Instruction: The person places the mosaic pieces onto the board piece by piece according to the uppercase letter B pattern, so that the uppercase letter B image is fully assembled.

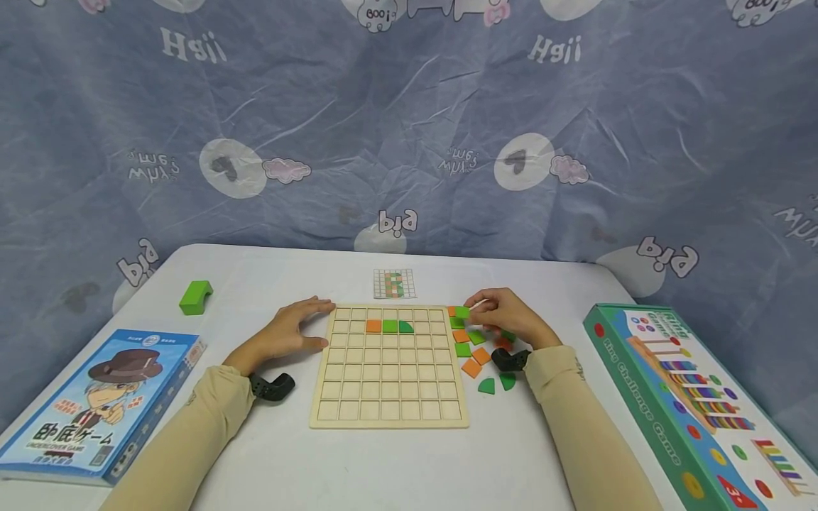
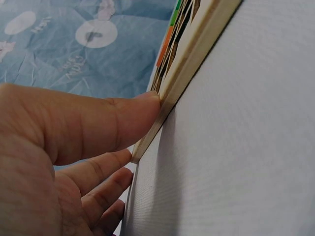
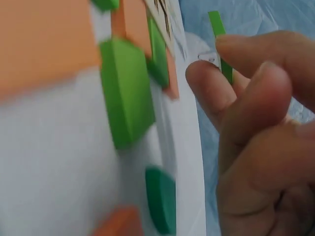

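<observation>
On the white table [image 1: 383,468], the squarish pale-wood grid board [image 1: 391,390] lay between your hands. Your left hand [image 1: 290,330] was spread wide at its left edge, thumb touching the wood. Your right hand [image 1: 508,317] pinched a thin bright-green tile [image 3: 214,22] at its fingertips, just off the board's far right corner; loose orange and green tiles [image 1: 471,367] lay below and nearer you. The board sat to the left of that hand, and its crosswise row of orange square tile [image 1: 373,326], green square tile [image 1: 390,326] and dark-green quarter-round tile [image 1: 405,327] lay leftward, slightly nearer you. The right wrist view showed the pinched tile edge-on, its long edge tilted, which the head view did not.
</observation>
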`<state>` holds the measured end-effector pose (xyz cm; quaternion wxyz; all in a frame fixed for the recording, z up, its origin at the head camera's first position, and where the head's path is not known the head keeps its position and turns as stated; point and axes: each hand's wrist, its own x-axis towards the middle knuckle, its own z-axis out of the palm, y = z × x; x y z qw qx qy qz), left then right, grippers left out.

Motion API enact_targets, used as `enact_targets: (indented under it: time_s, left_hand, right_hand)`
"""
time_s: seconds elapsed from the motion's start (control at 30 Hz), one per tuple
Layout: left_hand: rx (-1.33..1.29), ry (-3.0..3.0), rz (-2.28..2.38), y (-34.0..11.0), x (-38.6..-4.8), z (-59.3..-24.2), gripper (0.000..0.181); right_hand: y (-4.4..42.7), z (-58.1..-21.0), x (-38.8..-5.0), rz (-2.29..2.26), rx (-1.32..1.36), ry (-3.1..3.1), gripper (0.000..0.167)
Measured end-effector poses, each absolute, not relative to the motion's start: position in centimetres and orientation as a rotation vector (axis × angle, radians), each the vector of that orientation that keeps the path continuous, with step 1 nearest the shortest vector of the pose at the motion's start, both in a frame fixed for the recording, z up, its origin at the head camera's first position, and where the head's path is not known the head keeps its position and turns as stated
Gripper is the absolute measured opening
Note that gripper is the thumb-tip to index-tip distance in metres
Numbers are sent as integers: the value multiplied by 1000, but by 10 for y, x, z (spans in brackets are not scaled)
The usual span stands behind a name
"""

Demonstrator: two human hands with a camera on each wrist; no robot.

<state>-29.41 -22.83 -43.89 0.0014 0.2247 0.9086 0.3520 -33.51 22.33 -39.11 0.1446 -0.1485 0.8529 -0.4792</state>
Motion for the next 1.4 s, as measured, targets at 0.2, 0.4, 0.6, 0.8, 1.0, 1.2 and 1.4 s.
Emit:
enact_targets:
  time_s: [0.2,0.4,0.6,0.8,1.0,1.2,1.4]
  left_hand:
    - [704,2857,1104,-230,-295,-439,76]
    - [710,2850,1121,-230,-293,-438,75]
    - [714,2856,1125,-231,-291,-439,75]
    - [710,2854,1122,-231,-291,-440,76]
    - [727,2856,1117,-229,-292,-439,76]
    - [715,2872,1098,-227,-293,-437,77]
    - [710,2874,1096,-227,-293,-435,78]
  right_hand:
    - [207,-391,-334,-1486,-436,2349,37]
    - [187,-393,-330,-1609,-391,2239,39]
    - [167,-393,-325,-1740,-312,2101,38]
    - [150,-395,-317,-1814,-268,2053,40]
    - [131,-396,-307,-1902,-279,1968,40]
    - [110,-399,-301,-1973,-238,1886,40]
    - [89,-403,-298,-2025,-253,1838,40]
